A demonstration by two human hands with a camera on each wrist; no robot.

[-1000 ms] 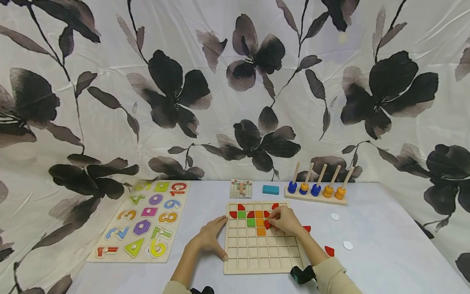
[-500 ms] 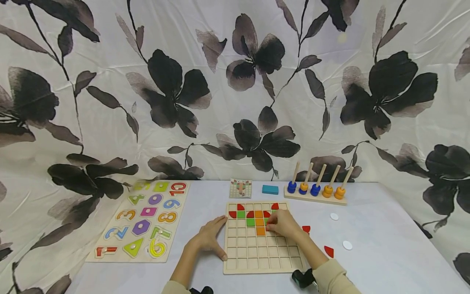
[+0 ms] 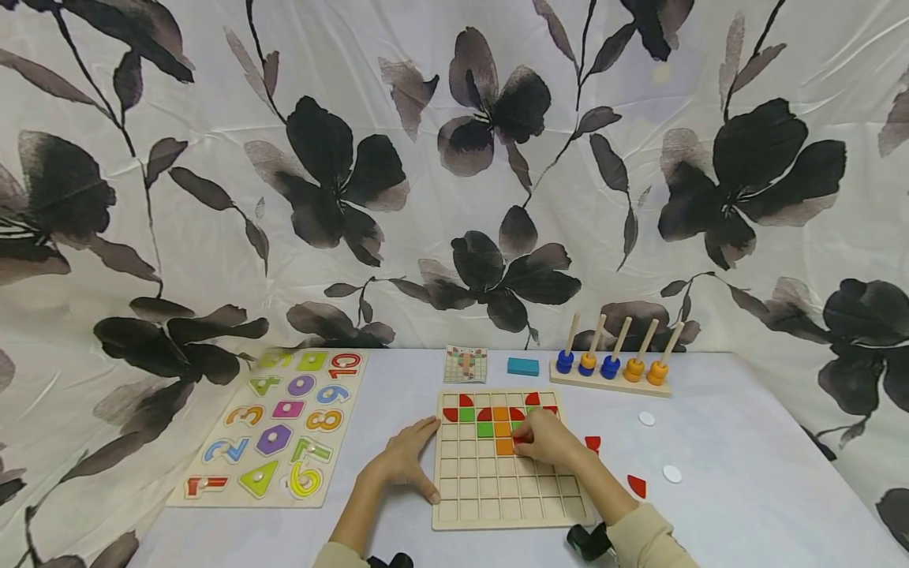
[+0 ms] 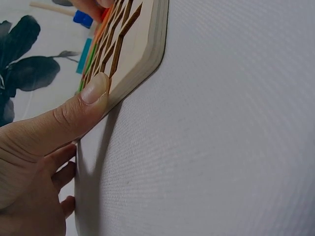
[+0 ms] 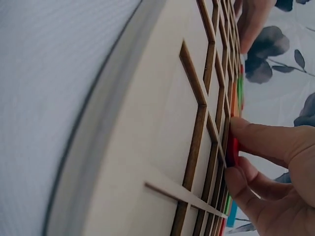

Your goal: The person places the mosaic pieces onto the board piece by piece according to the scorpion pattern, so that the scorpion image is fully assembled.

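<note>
A square wooden grid board (image 3: 497, 491) lies on the white table, with red, green and orange tiles in its far cells. My left hand (image 3: 406, 456) rests against the board's left side, fingers spread. In the left wrist view its thumb (image 4: 93, 93) touches the board's edge. Over the board's right half, my right hand (image 3: 550, 440) is beside the orange tile (image 3: 504, 447). The right wrist view shows a red tile (image 5: 232, 147) pinched between its thumb and fingers at the grid surface. My fingers hide most of that tile in the head view.
Red tiles (image 3: 637, 486) and white discs (image 3: 672, 474) lie right of the board. Behind it are a pattern card (image 3: 465, 365), a teal block (image 3: 523, 367) and a peg stand (image 3: 611, 380) with blue and orange rings. A number puzzle (image 3: 273, 439) lies left.
My right hand has shifted slightly downward and left over the board. The red tile it pinches has gone from view under the fingers. My left hand stays still.
</note>
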